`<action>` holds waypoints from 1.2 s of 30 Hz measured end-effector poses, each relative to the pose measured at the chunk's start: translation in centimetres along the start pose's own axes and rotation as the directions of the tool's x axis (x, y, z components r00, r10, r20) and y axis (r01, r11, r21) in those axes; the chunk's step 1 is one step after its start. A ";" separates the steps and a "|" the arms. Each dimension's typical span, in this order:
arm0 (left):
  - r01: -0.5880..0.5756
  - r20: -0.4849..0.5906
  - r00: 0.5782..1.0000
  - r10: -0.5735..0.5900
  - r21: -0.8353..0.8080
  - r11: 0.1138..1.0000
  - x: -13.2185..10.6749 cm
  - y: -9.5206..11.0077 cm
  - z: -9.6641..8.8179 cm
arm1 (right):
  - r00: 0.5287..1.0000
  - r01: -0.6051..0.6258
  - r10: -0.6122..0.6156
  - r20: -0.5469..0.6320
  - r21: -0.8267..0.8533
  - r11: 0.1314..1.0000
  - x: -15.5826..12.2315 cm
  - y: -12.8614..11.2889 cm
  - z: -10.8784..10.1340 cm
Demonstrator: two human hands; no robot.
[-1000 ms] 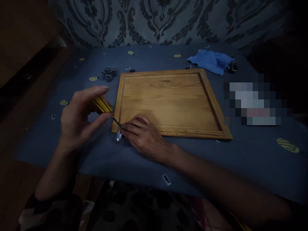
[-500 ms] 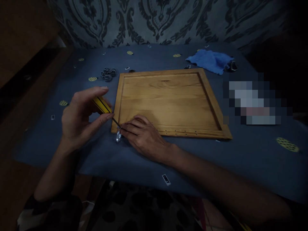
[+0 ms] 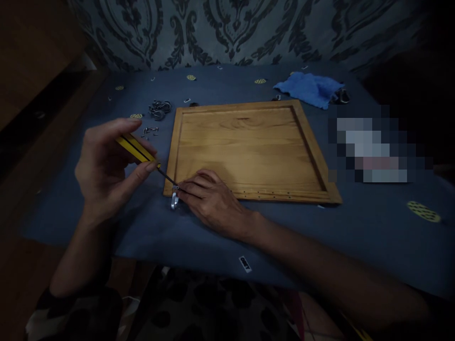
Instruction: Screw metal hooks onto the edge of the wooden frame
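Observation:
My left hand (image 3: 110,168) is closed around the yellow-and-black handle of a screwdriver (image 3: 137,149). Its dark shaft slants down to the right, with the tip at a small metal hook (image 3: 174,201) on the near left corner of a framed wooden board (image 3: 245,151). My right hand (image 3: 213,201) lies over the board's near edge, its fingertips pressed together beside the screwdriver tip and the hook. Whether those fingertips pinch the hook or a screw is hidden. A row of small dark holes runs along the near frame strip, right of my right hand.
Several small screws (image 3: 150,131) lie left of the board, and a pile of metal hooks (image 3: 160,109) sits behind them. A blue cloth (image 3: 311,89) rests at the back right of the covered table (image 3: 284,241). A blurred-out patch (image 3: 373,149) lies to the right.
My left hand and the screwdriver handle have shifted left and slightly up, so the shaft leans lower and the loose screws show. My right hand has stayed in place.

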State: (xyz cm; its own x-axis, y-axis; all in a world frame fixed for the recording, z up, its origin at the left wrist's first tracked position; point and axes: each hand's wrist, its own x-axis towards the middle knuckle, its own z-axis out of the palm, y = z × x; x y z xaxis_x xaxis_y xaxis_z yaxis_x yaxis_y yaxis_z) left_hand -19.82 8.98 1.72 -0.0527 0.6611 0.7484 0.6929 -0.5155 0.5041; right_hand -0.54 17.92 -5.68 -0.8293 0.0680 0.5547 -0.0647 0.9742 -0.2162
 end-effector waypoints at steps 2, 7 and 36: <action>0.003 0.010 1.000 -0.003 0.012 1.000 0.0 0.0 0.0 | 1.000 -0.001 0.001 -0.001 -0.003 1.000 0.0 0.0 0.0; -0.080 0.054 0.996 0.077 0.052 0.995 0.1 -0.4 0.1 | 1.000 0.000 0.000 -0.020 0.012 1.000 0.0 0.0 -0.1; -0.022 0.146 0.989 0.022 -0.007 1.000 -0.1 0.0 -0.3 | 1.000 0.005 -0.005 -0.013 0.016 1.000 0.1 0.1 0.0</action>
State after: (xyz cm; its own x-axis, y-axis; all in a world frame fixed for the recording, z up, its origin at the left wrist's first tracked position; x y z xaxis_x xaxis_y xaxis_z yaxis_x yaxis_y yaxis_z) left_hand -20.00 8.75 1.84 0.0681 0.7218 0.6888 0.6890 -0.5333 0.4907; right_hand -0.63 18.02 -5.66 -0.8216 0.0658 0.5663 -0.0780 0.9710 -0.2260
